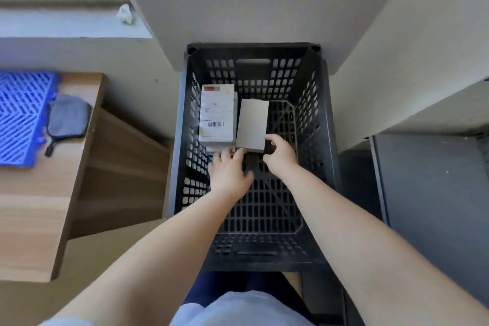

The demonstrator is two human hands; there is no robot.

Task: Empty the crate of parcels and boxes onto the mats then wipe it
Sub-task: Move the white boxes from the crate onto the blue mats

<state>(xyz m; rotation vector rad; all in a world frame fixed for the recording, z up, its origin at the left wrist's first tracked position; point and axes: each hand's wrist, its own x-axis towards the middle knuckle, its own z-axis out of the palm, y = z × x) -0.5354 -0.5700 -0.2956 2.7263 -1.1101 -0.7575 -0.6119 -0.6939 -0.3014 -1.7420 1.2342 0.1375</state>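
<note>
I take the black crate (254,156) as reference for all positions. Two items remain inside it, both toward its far-left floor area: a labelled parcel (217,114) with a barcode, lying flat against the left wall, and a plain grey box (252,124) just beside it on the right, tilted with its near edge raised. My right hand (280,152) pinches the near right corner of the grey box, thumb on top and fingers curled beneath. My left hand (229,169) rests at the near edges of both items, fingers loosely extended and touching them; I cannot tell whether any finger is hooked under an edge. The remainder of the crate floor is bare perforated plastic. Left of the crate, on a wooden table (31,209), lie a blue mat (18,119) and a grey pouch (68,119) that touches the mat's edge. Handling assessment: both items appear to be rigid, light cardboard with smooth faces, likely slippery under a fingertip pinch. I judge the secure hold to be across the short near edge, or one hand per long side, rather than a single corner. Wiping has not yet begun.
</note>
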